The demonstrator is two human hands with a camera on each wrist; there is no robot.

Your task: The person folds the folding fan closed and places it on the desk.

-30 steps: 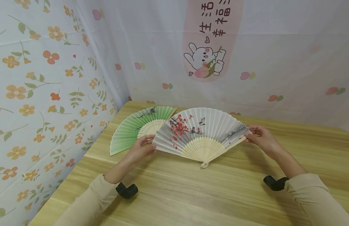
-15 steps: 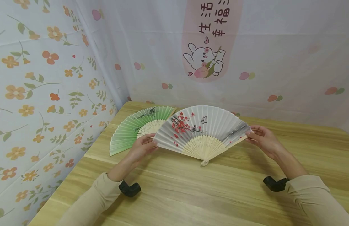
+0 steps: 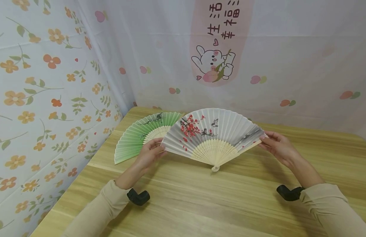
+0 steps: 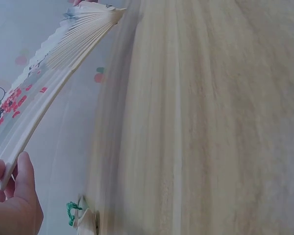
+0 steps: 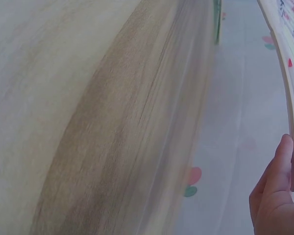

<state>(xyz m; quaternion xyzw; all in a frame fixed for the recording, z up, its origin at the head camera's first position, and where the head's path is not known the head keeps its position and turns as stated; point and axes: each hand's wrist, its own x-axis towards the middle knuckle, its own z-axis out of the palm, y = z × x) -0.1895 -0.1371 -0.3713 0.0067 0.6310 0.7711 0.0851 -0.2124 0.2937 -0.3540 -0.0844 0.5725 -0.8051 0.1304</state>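
White folding fan [image 3: 214,136], fully spread: I am holding it raised just above the wooden counter [image 3: 230,204], tilted toward me, its pivot [image 3: 215,168] pointing down. My left hand [image 3: 150,154] is pinching the left outer rib between thumb and fingers; my right hand [image 3: 276,146] is pinching the right outer rib likewise. The pleated leaf is showing red plum blossoms, small dark birds and a grey ink stroke at right; the pale bamboo ribs are converging at the pivot. A green fan [image 3: 141,135] is lying open behind it at left
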